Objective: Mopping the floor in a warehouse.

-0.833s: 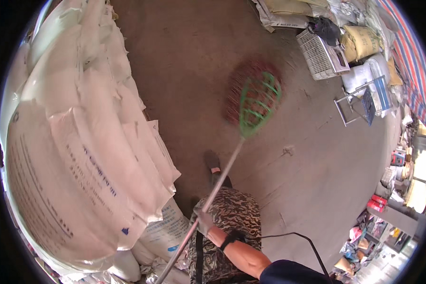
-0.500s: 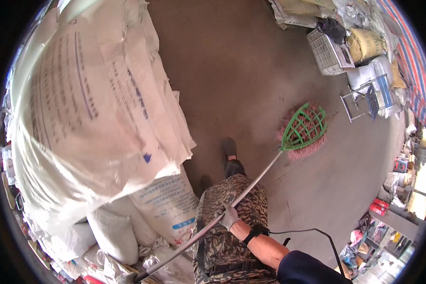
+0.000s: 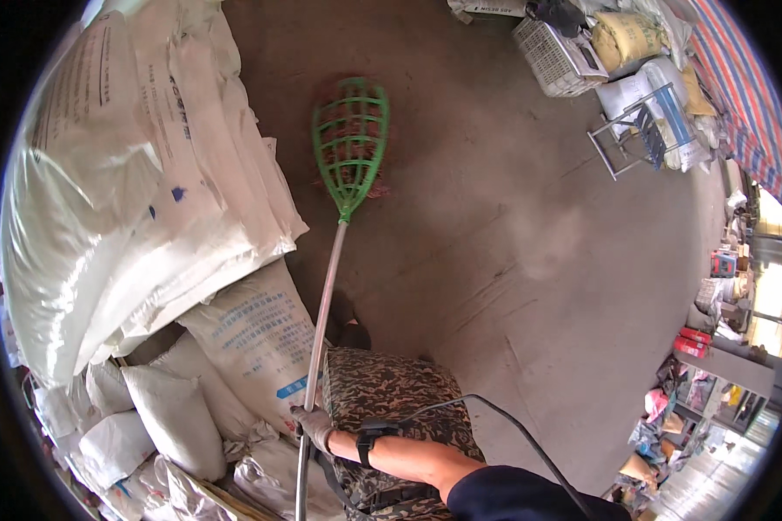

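Observation:
My right hand (image 3: 314, 425), in a grey glove, is closed around the pale metal handle of a broom (image 3: 328, 304). The handle runs up from the lower edge of the head view, leaning slightly right. At its far end a green lattice broom head (image 3: 352, 143) with reddish bristles lies over the floor, near the stacked white sacks. Slight blur softens the bristles. My left hand is out of view, and the handle's near end is cut off by the lower edge. Camouflage-patterned cloth (image 3: 400, 391) covers my front, beside my right forearm.
Large white sacks (image 3: 148, 174) are piled along the left, with smaller sacks (image 3: 174, 412) below them. On the far right stand a grey plastic crate (image 3: 552, 56) and a metal folding chair (image 3: 639, 135). Red cylinders (image 3: 692, 341) sit further right. Dust marks the concrete floor (image 3: 495, 226).
The broom head has swung from the right across to the left and farther away. My right hand has moved left with the handle. My left hand has left the view.

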